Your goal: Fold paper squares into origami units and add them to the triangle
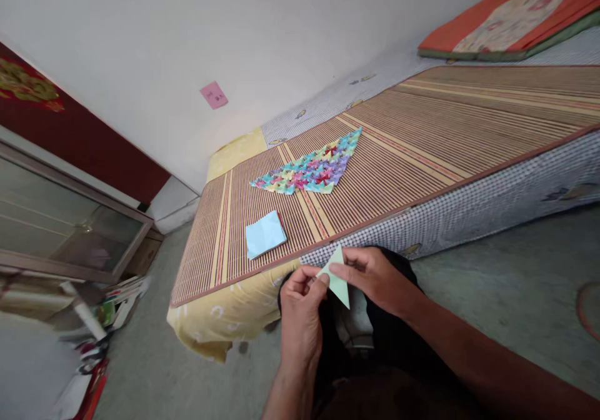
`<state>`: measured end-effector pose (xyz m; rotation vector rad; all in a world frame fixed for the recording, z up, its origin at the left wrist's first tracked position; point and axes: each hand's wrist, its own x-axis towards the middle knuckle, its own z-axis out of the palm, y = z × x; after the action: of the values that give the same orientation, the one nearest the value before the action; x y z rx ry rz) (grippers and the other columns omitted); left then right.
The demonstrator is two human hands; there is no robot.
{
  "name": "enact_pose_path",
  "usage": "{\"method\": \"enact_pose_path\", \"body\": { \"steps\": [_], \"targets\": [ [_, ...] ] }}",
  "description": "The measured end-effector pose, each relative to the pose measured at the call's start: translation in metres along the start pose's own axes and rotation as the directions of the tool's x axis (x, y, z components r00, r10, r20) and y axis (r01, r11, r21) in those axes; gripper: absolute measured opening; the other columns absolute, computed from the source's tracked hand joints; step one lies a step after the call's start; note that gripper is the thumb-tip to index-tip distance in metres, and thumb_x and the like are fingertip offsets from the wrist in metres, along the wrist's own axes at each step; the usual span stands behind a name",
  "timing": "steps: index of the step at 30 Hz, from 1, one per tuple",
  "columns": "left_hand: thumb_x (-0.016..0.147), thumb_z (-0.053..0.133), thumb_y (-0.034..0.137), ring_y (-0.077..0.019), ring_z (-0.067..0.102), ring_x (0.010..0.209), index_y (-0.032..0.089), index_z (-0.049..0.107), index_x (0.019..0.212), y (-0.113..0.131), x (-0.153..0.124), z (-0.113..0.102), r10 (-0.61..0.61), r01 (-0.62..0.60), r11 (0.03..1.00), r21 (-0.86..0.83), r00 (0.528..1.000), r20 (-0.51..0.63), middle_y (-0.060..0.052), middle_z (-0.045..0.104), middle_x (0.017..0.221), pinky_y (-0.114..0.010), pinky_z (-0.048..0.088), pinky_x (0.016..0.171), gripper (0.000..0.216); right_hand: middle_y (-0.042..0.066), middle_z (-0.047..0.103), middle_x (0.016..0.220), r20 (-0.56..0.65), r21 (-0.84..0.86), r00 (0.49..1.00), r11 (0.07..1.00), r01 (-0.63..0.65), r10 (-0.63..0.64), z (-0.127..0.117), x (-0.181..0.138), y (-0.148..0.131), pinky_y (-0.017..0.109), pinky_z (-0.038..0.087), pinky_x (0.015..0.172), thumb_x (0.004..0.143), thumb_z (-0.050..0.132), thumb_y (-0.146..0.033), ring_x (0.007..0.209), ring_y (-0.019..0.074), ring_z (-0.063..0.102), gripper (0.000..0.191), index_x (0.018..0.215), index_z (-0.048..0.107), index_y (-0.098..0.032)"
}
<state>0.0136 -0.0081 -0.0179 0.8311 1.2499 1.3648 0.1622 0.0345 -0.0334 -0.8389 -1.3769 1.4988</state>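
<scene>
A pale green sheet of paper (339,287), folded into a triangle, is held between both hands above my lap. My left hand (302,295) pinches its left corner between thumb and fingers. On the other side, my right hand (372,276) grips the upper right edge, thumb on top. Past the hands, a stack of light blue paper squares (265,235) lies near the front edge of the striped mat (398,145). Farther back rests a triangular patchwork of folded paper pieces (309,169) in blue, yellow, pink and purple.
The mat covers a bed against a white wall. A folded orange quilt (497,23) lies at the back right. A pink note (214,95) is stuck on the wall. To the left stands a glass-fronted cabinet (70,220), with clutter (94,351) on the floor below.
</scene>
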Motion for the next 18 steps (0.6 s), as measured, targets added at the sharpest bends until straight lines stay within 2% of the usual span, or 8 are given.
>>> {"method": "enact_pose_path", "body": {
  "steps": [3,7,10,14,18],
  "targets": [
    [0.069,0.087,0.031,-0.0069,0.043,0.057,0.014,0.068,0.070,0.000,0.004,-0.002,-0.032,0.029,0.995,-0.097,0.999,-0.037,0.004,0.055,0.059,-0.018,0.038,0.059,0.026,-0.001,0.057,0.069,0.150,-0.021,0.988,0.999,-0.041,0.044,0.003,-0.003,0.004,0.026,0.038,0.061,0.087,0.068,-0.039,0.065,0.0141,0.049,0.026,0.075,0.064,-0.016],
    [0.059,0.094,0.030,-0.0058,0.048,0.054,0.011,0.068,0.068,0.000,0.007,-0.005,-0.201,0.196,0.947,-0.254,0.980,0.005,0.002,0.061,0.062,-0.016,0.037,0.049,0.033,-0.002,0.055,0.062,0.169,-0.162,0.984,0.987,-0.023,0.051,0.001,-0.008,0.008,0.026,0.036,0.058,0.086,0.064,-0.029,0.060,0.0130,0.047,0.023,0.067,0.061,-0.016],
    [0.052,0.097,0.026,-0.0059,0.053,0.054,0.011,0.069,0.069,0.000,0.008,-0.005,-0.275,0.256,0.918,-0.304,0.961,-0.023,0.001,0.064,0.064,-0.015,0.042,0.048,0.037,-0.004,0.051,0.059,0.165,-0.240,0.985,0.971,-0.012,0.053,0.000,-0.011,0.011,0.025,0.033,0.055,0.084,0.063,-0.024,0.058,0.0120,0.044,0.020,0.066,0.060,-0.017],
    [0.049,0.098,0.024,-0.0064,0.057,0.055,0.011,0.068,0.068,-0.003,0.010,-0.005,-0.267,0.226,0.912,-0.343,0.960,-0.080,0.001,0.066,0.064,-0.014,0.046,0.048,0.038,-0.004,0.052,0.058,0.164,-0.303,0.986,0.953,0.015,0.037,-0.003,-0.014,0.012,0.024,0.033,0.055,0.084,0.060,-0.021,0.057,0.0119,0.045,0.019,0.066,0.061,-0.017],
    [0.053,0.095,0.020,-0.0058,0.059,0.056,0.013,0.068,0.069,-0.004,0.012,-0.007,-0.228,0.155,0.913,-0.378,0.961,-0.155,0.003,0.066,0.064,-0.013,0.047,0.049,0.032,0.001,0.067,0.065,0.243,-0.299,0.966,0.954,-0.017,0.093,-0.011,-0.012,0.008,0.025,0.040,0.057,0.084,0.059,-0.020,0.060,0.0141,0.055,0.015,0.073,0.068,-0.016]
  ]
}}
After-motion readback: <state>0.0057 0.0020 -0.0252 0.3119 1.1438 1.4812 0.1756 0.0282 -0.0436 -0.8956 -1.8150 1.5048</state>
